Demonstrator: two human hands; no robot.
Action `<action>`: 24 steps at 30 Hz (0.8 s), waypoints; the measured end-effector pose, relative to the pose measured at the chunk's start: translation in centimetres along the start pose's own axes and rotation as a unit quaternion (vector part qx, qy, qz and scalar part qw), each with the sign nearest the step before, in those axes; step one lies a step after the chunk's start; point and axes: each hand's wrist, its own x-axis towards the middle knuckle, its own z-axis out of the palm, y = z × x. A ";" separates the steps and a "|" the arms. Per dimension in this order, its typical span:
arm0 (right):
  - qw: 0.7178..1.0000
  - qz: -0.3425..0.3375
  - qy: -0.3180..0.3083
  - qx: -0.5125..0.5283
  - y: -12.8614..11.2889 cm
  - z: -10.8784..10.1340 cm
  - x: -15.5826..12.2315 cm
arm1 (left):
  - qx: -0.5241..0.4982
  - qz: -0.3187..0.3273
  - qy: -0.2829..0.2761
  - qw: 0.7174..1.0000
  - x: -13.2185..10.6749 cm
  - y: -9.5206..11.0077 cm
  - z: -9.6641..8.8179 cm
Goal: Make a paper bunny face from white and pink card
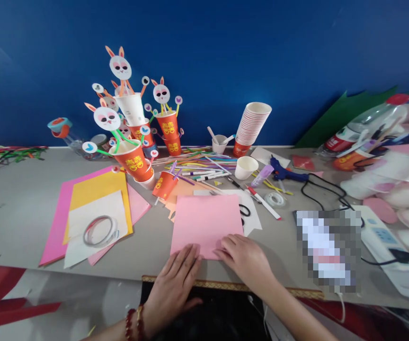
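A pink sheet of paper (206,220) lies flat on the grey table (16,213) right in front of me. My left hand (174,279) rests palm down at the sheet's near left corner, fingers stretched out and touching the paper edge. My right hand (243,258) lies flat on the near right corner, fingers extended over the paper. Neither hand holds anything. Black-handled scissors (243,210) lie partly hidden under the sheet's right side.
To the left lie stacked pink, yellow and white sheets (94,208) with a tape roll (100,230). Behind stand red paper cups with bunny faces (133,161), a cup stack (252,124), markers and straws (204,170), a blue glue gun (284,173), and a power strip (382,237).
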 end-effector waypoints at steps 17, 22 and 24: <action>0.989 0.000 -0.087 0.116 0.6 -2.0 0.2 | -0.234 -0.107 0.061 0.964 0.1 -4.4 -2.4; 0.983 -0.054 -0.100 0.145 1.2 -2.4 -0.3 | -0.331 -0.096 0.028 0.938 1.1 -5.7 -3.2; 0.979 -0.070 -0.092 0.167 1.6 -2.2 -0.8 | -0.332 -0.102 0.025 0.937 1.0 -5.7 -2.9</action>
